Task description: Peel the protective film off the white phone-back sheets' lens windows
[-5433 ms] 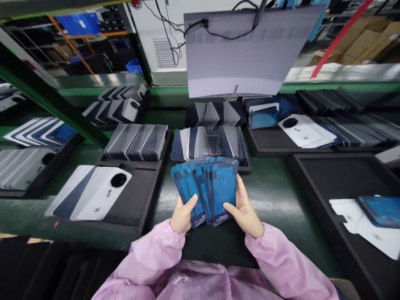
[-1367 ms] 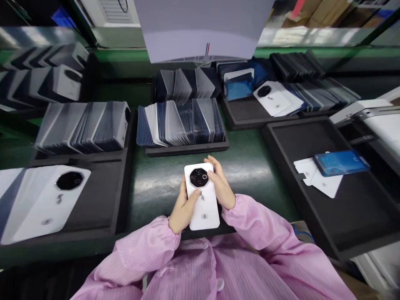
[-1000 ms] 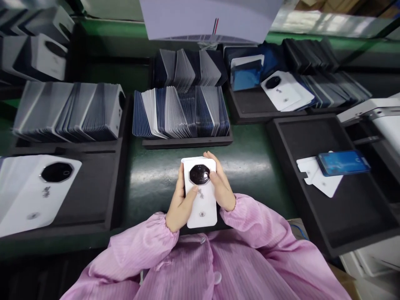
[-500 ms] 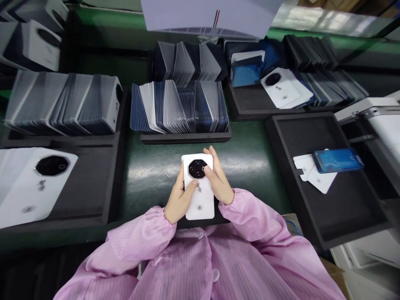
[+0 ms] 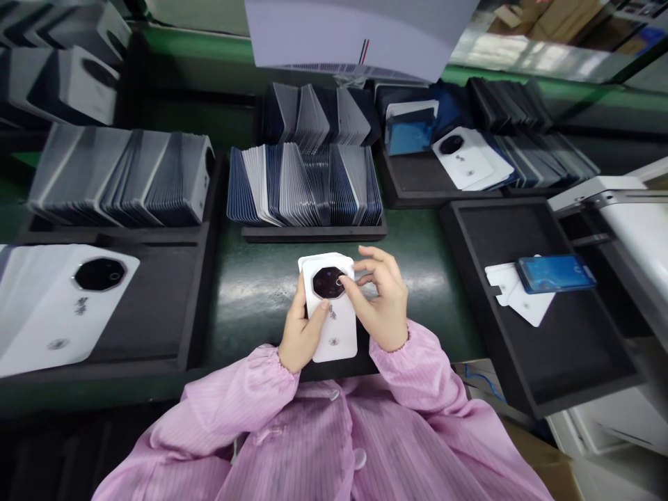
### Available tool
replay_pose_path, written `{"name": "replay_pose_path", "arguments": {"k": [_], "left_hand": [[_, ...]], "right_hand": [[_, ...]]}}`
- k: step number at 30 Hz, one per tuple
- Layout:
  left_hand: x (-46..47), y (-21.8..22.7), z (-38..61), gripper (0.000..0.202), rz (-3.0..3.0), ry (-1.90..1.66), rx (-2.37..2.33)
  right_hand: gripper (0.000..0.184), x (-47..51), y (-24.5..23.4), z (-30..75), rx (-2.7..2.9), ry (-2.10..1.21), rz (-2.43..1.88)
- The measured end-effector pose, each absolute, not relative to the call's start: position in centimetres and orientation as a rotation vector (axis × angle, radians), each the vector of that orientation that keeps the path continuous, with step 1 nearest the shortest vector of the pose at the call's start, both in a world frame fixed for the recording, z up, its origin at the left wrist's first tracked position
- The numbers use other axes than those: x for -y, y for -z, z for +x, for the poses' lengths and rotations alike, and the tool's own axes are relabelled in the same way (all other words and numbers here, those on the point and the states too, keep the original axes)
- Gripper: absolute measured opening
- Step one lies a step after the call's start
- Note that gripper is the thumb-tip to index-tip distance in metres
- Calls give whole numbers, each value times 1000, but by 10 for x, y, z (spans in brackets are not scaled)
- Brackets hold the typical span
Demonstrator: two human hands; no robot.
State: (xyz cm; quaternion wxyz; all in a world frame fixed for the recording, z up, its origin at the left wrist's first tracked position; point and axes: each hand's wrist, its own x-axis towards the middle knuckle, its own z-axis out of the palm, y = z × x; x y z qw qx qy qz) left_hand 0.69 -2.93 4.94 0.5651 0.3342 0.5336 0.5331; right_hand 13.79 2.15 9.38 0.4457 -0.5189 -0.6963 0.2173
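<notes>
A white phone back panel (image 5: 334, 327) with a black octagonal camera area is held upright in front of me. Behind its top left corner shows the edge of a second white panel (image 5: 303, 261). My left hand (image 5: 301, 330) grips the left side, thumb on the front and fingers behind. On the right, my right hand (image 5: 383, 303) has its thumb by the camera area and its curled fingertips at the upper right edge of the panel, pinching there; the exact contact is partly hidden.
Racks of upright panels stand ahead (image 5: 307, 188) and at left (image 5: 125, 181). Large-looking white panels (image 5: 46, 313) lie in the near left tray (image 5: 161, 313). The right tray (image 5: 568, 355) holds a blue-screened phone (image 5: 557, 273) and white cards (image 5: 537, 306). More white panels (image 5: 464, 160) lie behind.
My right hand's fingers have come from behind the panel out to its upper right edge, and the hand shifted right. A second panel's edge now shows at top left. The view shifted slightly.
</notes>
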Motion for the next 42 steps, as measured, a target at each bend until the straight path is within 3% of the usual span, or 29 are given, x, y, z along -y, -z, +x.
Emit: {"name": "replay_pose_path", "arguments": {"k": [7,13,18,24,33,42], "left_hand": [[29,-45,6,66,888,-1305,-1313],[22,-47,5,65,713,-1262,-1278],[20,-48,2,60,818,-1279,-1273],[19,-46,2,59,786,-1265,-1329],[20,-46,2,60,774,-1215,-1312],[19,-48,3,59,814,-1244,-1262]], "right_hand": [[10,-37,-83,141,1658,-929,-1300],[7,-25,-68,139,1952,-472,-975],[25,-14,-48,144,2080,-506,-551],[33,-11,-44,146,2008,-611,-609],[46,-11,-44,147,2022,-518,-579],[34,-12,-45,145,2046,-465,-598]]}}
